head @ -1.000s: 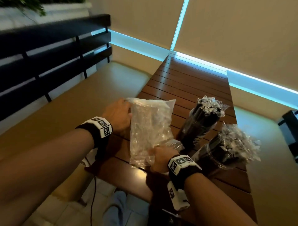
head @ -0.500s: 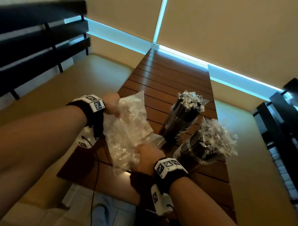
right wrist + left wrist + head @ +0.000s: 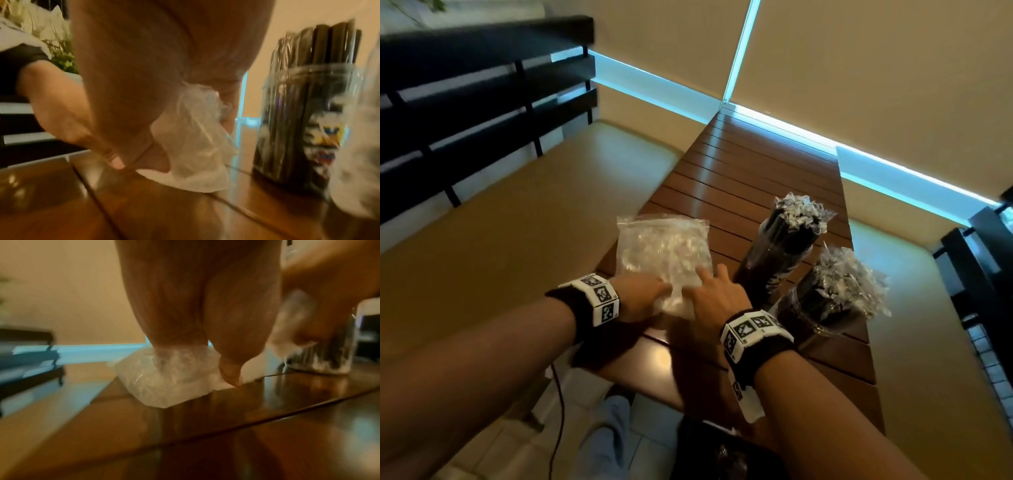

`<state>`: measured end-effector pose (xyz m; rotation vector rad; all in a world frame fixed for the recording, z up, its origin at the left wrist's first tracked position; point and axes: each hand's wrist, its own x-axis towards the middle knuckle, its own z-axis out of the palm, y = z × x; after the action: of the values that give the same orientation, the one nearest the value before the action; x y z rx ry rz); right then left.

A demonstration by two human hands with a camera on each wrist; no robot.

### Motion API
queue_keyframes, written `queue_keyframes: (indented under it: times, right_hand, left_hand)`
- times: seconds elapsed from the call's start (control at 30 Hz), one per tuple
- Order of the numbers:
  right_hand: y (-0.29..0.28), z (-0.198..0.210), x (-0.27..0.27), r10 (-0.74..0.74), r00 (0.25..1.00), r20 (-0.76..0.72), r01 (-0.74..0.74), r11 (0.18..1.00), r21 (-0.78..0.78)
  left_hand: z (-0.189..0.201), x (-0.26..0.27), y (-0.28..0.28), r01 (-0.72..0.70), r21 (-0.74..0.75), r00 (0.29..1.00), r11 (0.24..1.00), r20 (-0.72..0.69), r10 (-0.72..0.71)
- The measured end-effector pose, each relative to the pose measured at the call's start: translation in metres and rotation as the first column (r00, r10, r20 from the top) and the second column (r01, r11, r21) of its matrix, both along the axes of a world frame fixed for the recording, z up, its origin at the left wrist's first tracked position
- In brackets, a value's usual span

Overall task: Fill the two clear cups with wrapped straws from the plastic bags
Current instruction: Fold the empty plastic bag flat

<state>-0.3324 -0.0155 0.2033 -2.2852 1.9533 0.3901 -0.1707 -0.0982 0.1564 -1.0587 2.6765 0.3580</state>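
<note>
A crumpled clear plastic bag (image 3: 664, 250) lies on the brown slatted table (image 3: 739, 178). My left hand (image 3: 654, 294) grips its near left corner; in the left wrist view the fingertips (image 3: 174, 350) dig into the plastic bag (image 3: 164, 382). My right hand (image 3: 710, 279) pinches the near right corner, where a bunched fold of the plastic bag (image 3: 195, 146) hangs from its fingers. Two clear cups stand right of the bag, the far cup (image 3: 777, 260) and the near cup (image 3: 818, 308). Both are packed with black wrapped straws (image 3: 801, 209) that stick up.
A tan bench (image 3: 500, 240) runs along the table's left side with a dark slatted backrest (image 3: 465, 102) behind it. Another tan seat (image 3: 928, 342) lies to the right. Walls close off the table's far end. The near cup (image 3: 298, 129) stands close to my right hand.
The bag was held up and tilted between both hands; now it lies flatter on the table. My left hand moved from the bag's far left edge to its near corner.
</note>
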Motion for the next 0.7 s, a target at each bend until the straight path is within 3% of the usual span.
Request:
queue_keyframes:
  times: [0.03, 0.1, 0.2, 0.27, 0.37, 0.47, 0.57, 0.63, 0.7]
  right_hand:
    - [0.005, -0.009, 0.0, 0.004, 1.0, -0.014, -0.003, 0.996, 0.091]
    - [0.012, -0.025, 0.0, -0.011, 1.0, 0.012, 0.009, 0.982, 0.188]
    - [0.012, -0.034, 0.0, -0.026, 0.999, 0.022, 0.022, 0.986, 0.164]
    - [0.007, -0.032, 0.0, -0.106, 0.985, 0.139, 0.086, 0.985, 0.148]
    - [0.0, -0.031, -0.003, -0.321, 0.878, 0.354, 0.262, 0.943, 0.204]
    - [-0.003, -0.037, -0.005, -0.425, 0.812, 0.4, 0.361, 0.904, 0.228]
    - [-0.006, -0.041, -0.002, -0.472, 0.797, 0.378, 0.414, 0.881, 0.227]
    - [-0.012, -0.042, 0.002, -0.499, 0.798, 0.339, 0.438, 0.865, 0.244]
    - [-0.02, -0.04, 0.004, -0.515, 0.803, 0.301, 0.45, 0.854, 0.262]
  left_hand:
    - [-0.005, 0.002, 0.002, -0.048, 0.132, 0.999, 0.99, -0.004, 0.049]
    - [-0.007, 0.007, 0.0, -0.1, 0.259, 0.991, 0.961, -0.06, 0.119]
    - [-0.005, 0.016, -0.011, -0.139, 0.357, 0.973, 0.924, -0.123, 0.194]
    - [-0.007, 0.023, -0.019, -0.188, 0.41, 0.947, 0.892, -0.164, 0.275]
    - [-0.012, 0.032, -0.026, -0.195, 0.443, 0.924, 0.875, -0.218, 0.316]
    - [-0.017, 0.041, -0.029, -0.26, 0.376, 0.883, 0.889, -0.28, 0.376]
    - [-0.026, 0.044, -0.028, -0.382, 0.318, 0.811, 0.868, -0.336, 0.48]
    - [-0.033, 0.042, -0.022, -0.417, 0.187, 0.839, 0.889, -0.297, 0.456]
    - [-0.036, 0.04, -0.014, -0.374, -0.046, 0.903, 0.926, -0.245, 0.353]
